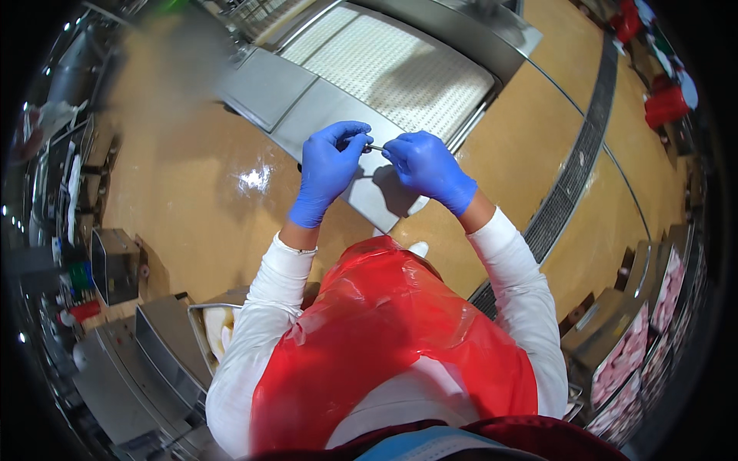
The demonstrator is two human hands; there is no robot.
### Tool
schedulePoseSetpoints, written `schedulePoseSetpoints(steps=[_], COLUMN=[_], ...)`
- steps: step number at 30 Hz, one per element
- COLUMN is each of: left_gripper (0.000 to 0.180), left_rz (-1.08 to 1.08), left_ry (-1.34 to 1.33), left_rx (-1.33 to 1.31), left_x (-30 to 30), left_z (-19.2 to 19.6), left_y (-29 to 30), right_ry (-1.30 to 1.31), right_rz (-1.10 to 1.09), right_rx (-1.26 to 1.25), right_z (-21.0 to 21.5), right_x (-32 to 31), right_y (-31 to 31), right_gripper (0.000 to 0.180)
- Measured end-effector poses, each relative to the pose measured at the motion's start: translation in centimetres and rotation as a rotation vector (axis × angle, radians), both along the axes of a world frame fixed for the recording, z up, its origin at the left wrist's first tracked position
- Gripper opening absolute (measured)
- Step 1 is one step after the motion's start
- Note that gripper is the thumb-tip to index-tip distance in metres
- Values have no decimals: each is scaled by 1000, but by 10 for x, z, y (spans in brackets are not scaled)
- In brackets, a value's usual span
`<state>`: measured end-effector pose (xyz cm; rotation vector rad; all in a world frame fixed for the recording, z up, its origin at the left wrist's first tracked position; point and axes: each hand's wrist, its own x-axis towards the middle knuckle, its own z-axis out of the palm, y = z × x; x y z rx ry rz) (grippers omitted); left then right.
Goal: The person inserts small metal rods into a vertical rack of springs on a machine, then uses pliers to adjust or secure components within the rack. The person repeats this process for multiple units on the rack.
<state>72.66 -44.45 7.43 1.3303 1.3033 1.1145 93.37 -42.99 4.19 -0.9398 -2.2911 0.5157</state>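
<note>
Both my hands wear blue gloves and meet over the near edge of a steel conveyor frame (330, 107). Between them is a small, thin metal rod (376, 147) with a dark part at its left end; its exact kind is too small to tell. My left hand (329, 165) pinches the left end with thumb and forefinger. My right hand (432, 170) is closed round the other end, and its fingers hide that part. Beyond the hands lies the white, dotted conveyor belt (392, 65).
Steel bins (115, 265) stand at the left, and a pale-filled tub (219, 330) sits by my left arm. A floor drain grate (569, 184) runs along the right. Trays of pink meat (619, 361) are at the lower right. People in red aprons (665, 104) stand at the upper right.
</note>
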Motion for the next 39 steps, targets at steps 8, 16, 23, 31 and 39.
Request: schedulePoseSetpoints(steps=[8, 16, 23, 31, 39], left_gripper=[20, 31, 36, 31, 20], left_rz=[127, 109, 599, 895, 1015], left_ry=[166, 50, -246, 1041, 836], left_rx=[270, -291, -308, 14, 64], left_x=[32, 90, 108, 81, 89], left_z=[-23, -12, -32, -65, -92], left_y=[0, 9, -6, -31, -29], right_ry=[92, -150, 51, 512, 376], right_rz=[131, 284, 455, 669, 897], right_rx=[-387, 167, 406, -1349, -1050], right_z=[7, -11, -21, -22, -6], right_x=[27, 101, 87, 10, -22], right_y=[23, 75, 112, 147, 171], right_gripper=[21, 12, 12, 30, 33])
